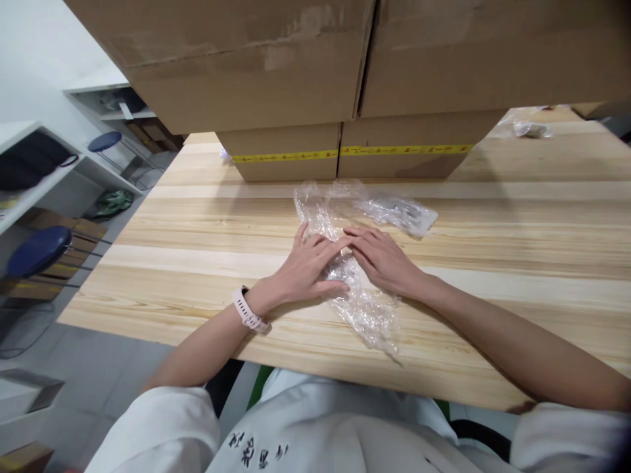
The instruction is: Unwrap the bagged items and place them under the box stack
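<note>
Closest to the lens, down at the bottom: a white shirt [325, 443] with dark lettering. Past that, a pale wooden table [197, 230] and a crumpled sheet of clear plastic wrap [369, 312], pretty much right under the fingers. Long axis on a slant, from far-left, just short of the taped cardboard boxes [290, 154], to near-right by the table's front edge.

Left hand [303, 272] definitely the nearer one: palm down across the middle of the wrap, fingers reaching forward and inward, thumb out to the side on the plastic. Spread, not clenched. Right hand [389, 263] just along the wrap's right side, palm down too, fingers close together, loosely straight and meeting the left fingertips. Nothing visibly grasped in either; hard to tell how firmly pressed, though.

Also a second clear plastic packet [407, 215], just beyond the right knuckles and apart from them.
</note>
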A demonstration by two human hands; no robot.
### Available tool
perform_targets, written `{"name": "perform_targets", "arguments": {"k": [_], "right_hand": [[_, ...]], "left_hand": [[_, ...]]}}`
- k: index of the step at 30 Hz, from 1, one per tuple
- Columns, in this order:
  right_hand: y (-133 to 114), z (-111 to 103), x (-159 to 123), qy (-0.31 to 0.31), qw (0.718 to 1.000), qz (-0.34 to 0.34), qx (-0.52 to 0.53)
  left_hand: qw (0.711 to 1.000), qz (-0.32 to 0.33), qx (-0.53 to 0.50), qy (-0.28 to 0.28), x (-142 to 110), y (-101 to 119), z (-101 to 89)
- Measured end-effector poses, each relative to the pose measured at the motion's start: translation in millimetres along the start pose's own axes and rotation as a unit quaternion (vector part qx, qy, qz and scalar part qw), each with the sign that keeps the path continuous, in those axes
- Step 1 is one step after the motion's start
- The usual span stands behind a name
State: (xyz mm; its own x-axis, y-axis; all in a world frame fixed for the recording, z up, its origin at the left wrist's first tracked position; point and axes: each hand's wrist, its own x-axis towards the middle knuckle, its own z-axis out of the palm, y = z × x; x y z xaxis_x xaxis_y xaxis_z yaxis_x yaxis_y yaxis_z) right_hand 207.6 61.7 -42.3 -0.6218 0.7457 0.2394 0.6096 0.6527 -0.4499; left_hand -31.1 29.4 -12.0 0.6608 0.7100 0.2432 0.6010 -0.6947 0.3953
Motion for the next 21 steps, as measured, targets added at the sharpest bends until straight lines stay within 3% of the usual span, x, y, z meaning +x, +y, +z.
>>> {"name": "perform_targets", "arguments": {"k": [7, 10, 14, 21], "right_hand": [[0.5, 0.6, -0.6, -0.006, 0.999, -0.022, -0.036], [3.5, 4.3, -1.2, 0.007, 0.999, -0.029, -0.037], [8.1, 9.5, -2.9, 0.021, 0.999, -0.034, -0.035], [6.7, 5.4, -3.3, 0.000, 0.999, -0.025, -0.044]], "left_hand": [[0.992, 0.028, 0.115, 0.032, 1.5, 2.9, 1.7], [0.992, 0.052, 0.110, 0.039, 6.7, 3.2, 10.0], [0.996, 0.066, 0.062, -0.015, 12.3, 1.6, 18.8], [0.996, 0.039, 0.082, -0.008, 8.9, 4.1, 9.3]]}}
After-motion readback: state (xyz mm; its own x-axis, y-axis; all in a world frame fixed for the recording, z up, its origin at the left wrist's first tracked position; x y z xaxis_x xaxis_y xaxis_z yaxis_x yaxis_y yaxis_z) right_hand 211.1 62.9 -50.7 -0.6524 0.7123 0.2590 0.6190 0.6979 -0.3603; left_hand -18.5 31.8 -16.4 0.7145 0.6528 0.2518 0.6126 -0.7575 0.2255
